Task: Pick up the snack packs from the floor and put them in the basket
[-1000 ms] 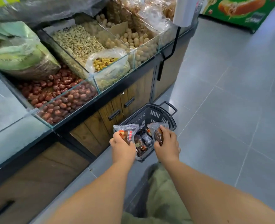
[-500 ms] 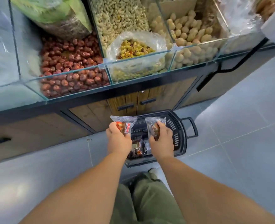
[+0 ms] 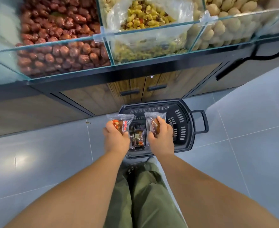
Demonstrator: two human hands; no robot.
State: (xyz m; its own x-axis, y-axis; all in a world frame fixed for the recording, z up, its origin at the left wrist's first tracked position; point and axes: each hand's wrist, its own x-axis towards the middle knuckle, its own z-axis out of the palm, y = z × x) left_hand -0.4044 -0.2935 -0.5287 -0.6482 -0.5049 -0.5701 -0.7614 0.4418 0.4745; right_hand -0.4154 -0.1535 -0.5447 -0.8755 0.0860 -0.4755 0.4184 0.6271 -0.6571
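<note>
A left hand (image 3: 116,140) and right hand (image 3: 161,140) each grip a snack pack (image 3: 122,122) above a black basket (image 3: 184,122) holding more packs (image 3: 136,137) between them.

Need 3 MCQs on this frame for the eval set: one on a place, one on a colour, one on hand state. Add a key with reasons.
1. Where is the basket?
A. on the floor in front of the cabinet doors
B. on top of the glass bins
C. hanging from a forearm

2. What colour is the basket?
A. red
B. black
C. white

3. What are the left hand and right hand doing?
A. both are empty
B. only the left holds something
C. each grips one snack pack

Key:
1 A: the basket sits on the floor just below the cabinet doors.
2 B: its rim, slotted walls and handle are all black.
3 C: the left pack and the right pack are each held in a hand above the basket.
</note>
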